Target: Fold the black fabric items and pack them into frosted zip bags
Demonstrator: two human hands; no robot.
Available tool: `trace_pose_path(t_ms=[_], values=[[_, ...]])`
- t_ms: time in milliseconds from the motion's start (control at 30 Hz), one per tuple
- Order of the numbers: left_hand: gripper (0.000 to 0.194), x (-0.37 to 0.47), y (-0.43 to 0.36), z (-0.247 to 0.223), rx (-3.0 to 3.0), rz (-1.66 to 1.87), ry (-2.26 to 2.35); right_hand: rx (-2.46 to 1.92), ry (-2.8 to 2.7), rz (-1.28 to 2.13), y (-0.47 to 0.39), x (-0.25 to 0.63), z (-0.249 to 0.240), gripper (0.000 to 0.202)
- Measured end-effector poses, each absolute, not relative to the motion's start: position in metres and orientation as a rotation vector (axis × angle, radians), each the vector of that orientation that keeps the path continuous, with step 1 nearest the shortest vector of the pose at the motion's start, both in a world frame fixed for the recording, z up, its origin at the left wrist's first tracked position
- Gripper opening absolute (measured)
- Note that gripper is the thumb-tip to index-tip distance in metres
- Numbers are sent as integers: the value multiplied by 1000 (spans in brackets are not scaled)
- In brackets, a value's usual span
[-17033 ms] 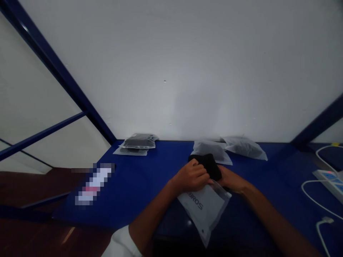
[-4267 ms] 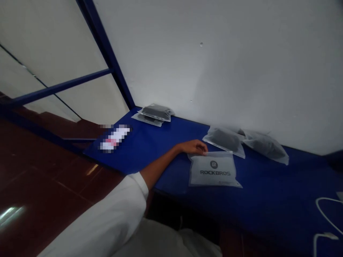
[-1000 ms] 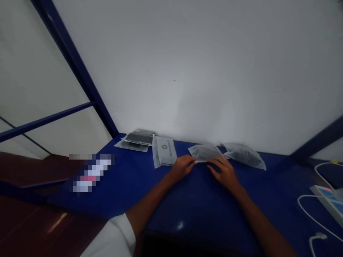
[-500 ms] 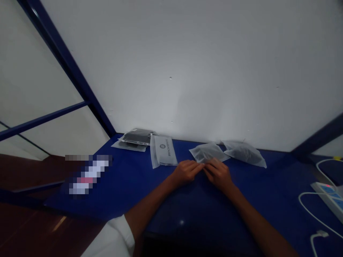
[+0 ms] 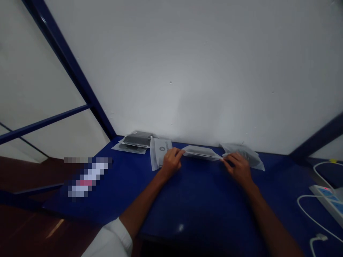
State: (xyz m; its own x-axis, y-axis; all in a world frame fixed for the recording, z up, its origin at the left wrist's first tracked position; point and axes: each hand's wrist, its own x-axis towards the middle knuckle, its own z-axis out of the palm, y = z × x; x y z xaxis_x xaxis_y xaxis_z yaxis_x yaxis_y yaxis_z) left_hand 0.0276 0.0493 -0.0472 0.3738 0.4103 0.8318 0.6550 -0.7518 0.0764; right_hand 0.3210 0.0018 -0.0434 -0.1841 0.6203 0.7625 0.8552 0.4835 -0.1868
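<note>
A frosted plastic bag (image 5: pixel 202 152) is stretched between my two hands, its near edge facing me and a dark content faintly showing. My left hand (image 5: pixel 173 161) pinches its left corner, and my right hand (image 5: pixel 237 167) pinches the right corner. Left of it lies a frosted bag with a printed logo (image 5: pixel 160 150), partly covered by my left hand. Another frosted bag (image 5: pixel 253 157) with something dark inside rests behind and beyond my right hand.
Bags with dark contents (image 5: pixel 138 139) lie stacked at the back left of the blue table (image 5: pixel 193 203). A white wall (image 5: pixel 171 64) rises behind. At the right edge sit a power strip (image 5: pixel 328 201) and white cables (image 5: pixel 300 207). A blurred-out item (image 5: pixel 89 176) lies at left.
My hands have moved apart from the middle, left and right, to the bag's two corners. The bag's near edge now faces me, drawn out between them.
</note>
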Motion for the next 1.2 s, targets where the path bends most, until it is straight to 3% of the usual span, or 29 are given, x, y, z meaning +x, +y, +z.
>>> trace_pose_path(t_ms=[333,500,667,867,1200], values=[[24,36,49,-55,-2473,-1422,-1014,-1229,-1790,-255,4,308,-62,11],[27,47,43,-66,-2608,-1395,-971,-1173,-1851,-245,3,289,-66,10],[8,49,46,-72,-2565,-1499,-1040,-1135,-1838,-333,-4,278,-60,20],[7,52,37,-69,-2575,-1598,-937,-905,-2045,-400,-17,258,-57,38],[26,69,5,-62,-2633,-1663,-447,-1291,-2105,-184,-4,260,-88,38]])
